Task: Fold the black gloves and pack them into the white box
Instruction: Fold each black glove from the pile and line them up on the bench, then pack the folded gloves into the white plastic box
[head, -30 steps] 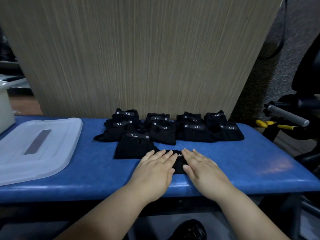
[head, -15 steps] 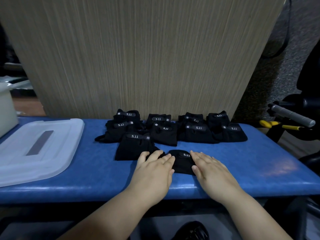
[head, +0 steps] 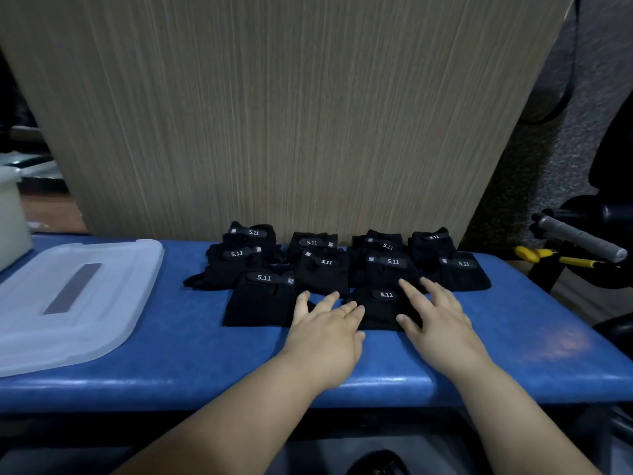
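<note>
Several folded black gloves [head: 322,269] with "5.11" labels lie in rows on the blue bench [head: 513,320] against a wooden panel. A small folded glove [head: 380,308] sits nearest me, between my hands. My left hand [head: 325,323] lies flat with straight fingers at that glove's left edge, its fingertips partly over a larger folded glove [head: 260,299]. My right hand [head: 435,313] is spread with straight fingers over the small glove's right side. Neither hand grips anything. The white box [head: 12,214] shows only as a corner at the far left.
A translucent white lid [head: 68,303] lies flat on the bench's left part. Right of the bench are a grey handle bar [head: 579,238], yellow-handled pliers [head: 548,257] and dark equipment. A black shoe [head: 376,466] shows below the bench edge.
Both hands slid forward and apart, uncovering the small folded glove with its label. The right hand's fingers spread wider. The camera tilted slightly.
</note>
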A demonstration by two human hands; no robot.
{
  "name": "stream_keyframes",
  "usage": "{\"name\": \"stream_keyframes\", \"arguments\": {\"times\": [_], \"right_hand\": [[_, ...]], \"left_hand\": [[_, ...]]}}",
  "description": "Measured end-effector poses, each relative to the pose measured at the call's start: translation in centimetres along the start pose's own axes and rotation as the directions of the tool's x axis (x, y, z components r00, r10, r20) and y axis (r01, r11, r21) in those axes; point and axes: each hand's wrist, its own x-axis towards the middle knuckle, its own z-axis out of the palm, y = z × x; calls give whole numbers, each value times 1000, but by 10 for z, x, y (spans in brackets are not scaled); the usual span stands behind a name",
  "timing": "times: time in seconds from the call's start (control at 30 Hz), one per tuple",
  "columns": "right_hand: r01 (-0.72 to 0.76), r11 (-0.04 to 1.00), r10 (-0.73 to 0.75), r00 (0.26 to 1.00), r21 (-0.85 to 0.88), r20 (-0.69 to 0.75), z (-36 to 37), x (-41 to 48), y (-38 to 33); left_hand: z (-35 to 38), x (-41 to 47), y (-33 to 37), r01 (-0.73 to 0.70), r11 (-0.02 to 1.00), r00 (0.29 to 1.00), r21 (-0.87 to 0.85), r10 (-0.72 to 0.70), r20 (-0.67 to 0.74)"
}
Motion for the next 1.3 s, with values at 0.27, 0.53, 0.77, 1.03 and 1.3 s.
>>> {"name": "stream_keyframes", "arguments": {"times": [0.27,0.53,0.77,1.03,1.3], "right_hand": [[23,996,-42,971,-85,-236,5,-7,2],[101,994,-113,914,-50,-390,3,-16,-19],[496,859,-417,821,124,-390,12,-23,-105],[710,644,-691,700,285,-184,51,-19,-232],[669,675,-730,668,310,147,89,0,-322]], "left_hand": [[6,3,-6,-14,996,1000,-92,16,22],[0,-17,-27,-130,947,977,-294,72,-199],[-16,-76,-96,-29,927,878,-373,-155,-454],[-17,-139,-200,477,840,759,-260,-543,-361],[-28,-177,-231,319,702,699,-636,-628,-343]]}}
